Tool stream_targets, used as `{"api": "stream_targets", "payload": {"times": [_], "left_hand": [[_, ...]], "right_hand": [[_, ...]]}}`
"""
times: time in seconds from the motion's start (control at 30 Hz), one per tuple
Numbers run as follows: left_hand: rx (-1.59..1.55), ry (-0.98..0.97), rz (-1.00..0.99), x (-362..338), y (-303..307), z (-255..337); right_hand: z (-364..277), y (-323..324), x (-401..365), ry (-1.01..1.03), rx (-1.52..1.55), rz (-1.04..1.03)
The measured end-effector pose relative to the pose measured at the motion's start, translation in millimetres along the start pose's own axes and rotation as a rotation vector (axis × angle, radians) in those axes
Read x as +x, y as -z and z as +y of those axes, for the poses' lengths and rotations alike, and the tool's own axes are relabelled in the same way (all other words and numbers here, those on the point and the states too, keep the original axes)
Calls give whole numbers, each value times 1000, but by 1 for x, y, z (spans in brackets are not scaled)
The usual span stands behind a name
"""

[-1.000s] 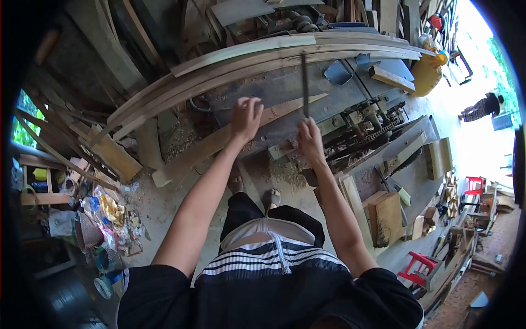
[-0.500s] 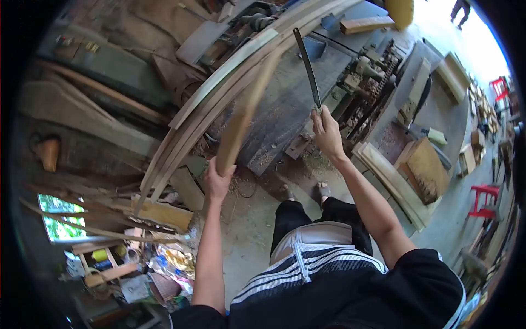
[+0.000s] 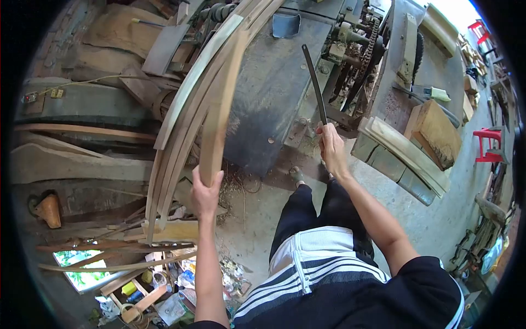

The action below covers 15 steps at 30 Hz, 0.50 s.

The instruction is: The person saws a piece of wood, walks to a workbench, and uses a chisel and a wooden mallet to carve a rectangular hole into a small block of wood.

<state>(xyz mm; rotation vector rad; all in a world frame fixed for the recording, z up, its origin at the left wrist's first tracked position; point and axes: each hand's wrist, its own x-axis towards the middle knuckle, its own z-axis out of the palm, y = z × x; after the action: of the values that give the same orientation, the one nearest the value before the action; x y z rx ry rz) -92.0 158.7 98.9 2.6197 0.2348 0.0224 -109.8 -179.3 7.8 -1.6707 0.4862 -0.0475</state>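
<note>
Pale wooden strip (image 3: 222, 109) is gripped by its lower end in the left hand (image 3: 205, 193). Its long axis runs up and away from that grip, right beside the stack of curved boards (image 3: 189, 93). Meanwhile the right hand (image 3: 330, 145) is closed round the bottom of a thin dark metal bar (image 3: 314, 82), which also points up, over the grey machine (image 3: 274, 82) and well right of the strip.
</note>
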Motion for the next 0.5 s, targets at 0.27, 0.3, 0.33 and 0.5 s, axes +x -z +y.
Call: {"api": "stream_targets", "payload": {"times": [0.27,0.3,0.33,0.5], "left_hand": [[145,-272,-120,75,-54,30],[153,-275,-108,84,-59,34],[161,-275,-99,91,-63,38],[241,-351,-83,132,-76,42]], "right_hand": [[17,-70,5,136,-156,222],[15,-80,13,112,-152,148],[9,-95,20,152,-159,172],[-30,-138,19,365,-239,188]]}}
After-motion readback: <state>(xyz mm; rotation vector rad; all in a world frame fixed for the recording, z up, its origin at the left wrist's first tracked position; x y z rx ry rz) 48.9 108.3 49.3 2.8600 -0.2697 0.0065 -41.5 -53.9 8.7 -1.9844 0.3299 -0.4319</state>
